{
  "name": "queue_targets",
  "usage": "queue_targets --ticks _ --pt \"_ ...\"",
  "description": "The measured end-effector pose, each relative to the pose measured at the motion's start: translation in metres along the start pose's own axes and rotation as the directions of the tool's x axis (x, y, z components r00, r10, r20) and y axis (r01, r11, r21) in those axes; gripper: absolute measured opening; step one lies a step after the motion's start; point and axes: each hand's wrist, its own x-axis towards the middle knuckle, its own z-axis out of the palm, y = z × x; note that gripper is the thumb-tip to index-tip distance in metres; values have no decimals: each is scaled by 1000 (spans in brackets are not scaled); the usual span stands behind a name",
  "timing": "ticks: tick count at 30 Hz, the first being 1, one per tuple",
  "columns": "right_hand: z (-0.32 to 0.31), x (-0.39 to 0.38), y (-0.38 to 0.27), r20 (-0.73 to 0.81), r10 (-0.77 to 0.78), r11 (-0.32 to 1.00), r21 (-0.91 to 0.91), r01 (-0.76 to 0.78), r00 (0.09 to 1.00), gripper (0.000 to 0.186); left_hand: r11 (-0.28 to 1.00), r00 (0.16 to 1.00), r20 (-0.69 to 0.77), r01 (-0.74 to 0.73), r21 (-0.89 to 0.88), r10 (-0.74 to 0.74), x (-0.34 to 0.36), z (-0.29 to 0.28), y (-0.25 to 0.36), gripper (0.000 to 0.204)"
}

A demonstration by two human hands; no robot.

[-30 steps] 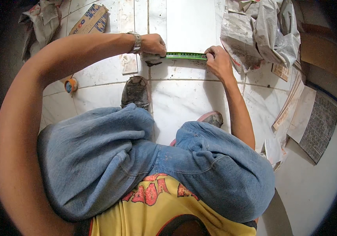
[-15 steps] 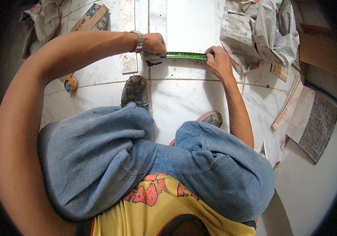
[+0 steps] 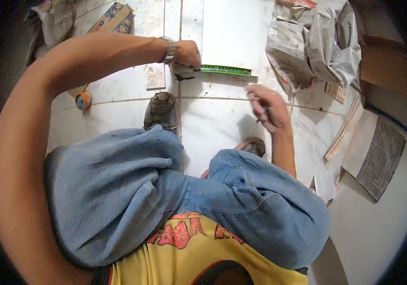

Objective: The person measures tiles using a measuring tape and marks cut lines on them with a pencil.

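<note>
My left hand point(image 3: 187, 53) is closed at the near left corner of a white tile point(image 3: 234, 35). It grips a tape measure whose case is mostly hidden under the fingers. The green tape blade point(image 3: 225, 70) runs rightward along the tile's near edge, and its free end lies by the right corner. Apart from the blade, my right hand point(image 3: 271, 108) hovers over the floor with curled, slightly blurred fingers. A small dark tip pokes out below them; what it belongs to is hidden.
An orange tape roll point(image 3: 83, 100) lies at left, near a patterned cardboard box point(image 3: 112, 19). A narrow tile strip point(image 3: 155, 76) is left of the white tile. Crumpled grey sacks point(image 3: 329, 42) fill the far right. A dark textured tile point(image 3: 381, 159) leans among offcuts at right.
My right hand has let go of the tape blade's end and drawn back toward me. My left hand stays on the tape measure, and the blade still lies along the tile's edge.
</note>
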Motion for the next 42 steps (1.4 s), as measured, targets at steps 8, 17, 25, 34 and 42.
queue_targets --ticks 8,17,25,34,42 --pt "-15 6 18 1 15 949 -316 -14 1000 84 999 1000 -24 -19 27 20 0 1 0 17" --pt "-35 27 16 -124 -683 597 -663 452 720 28 998 999 -31 30 49 -28 6 2 -3 24" --pt "-40 62 22 -125 -655 559 -744 366 745 24 1000 1000 -6 -14 21 14 -4 0 4 23" --pt "-31 62 9 -35 -638 454 -825 338 770 25 998 999 -36 -24 60 26 -1 1 3 27" --pt "-26 60 1 0 -621 375 -878 297 784 24 1000 998 -54 -15 24 16 1 3 1 28"
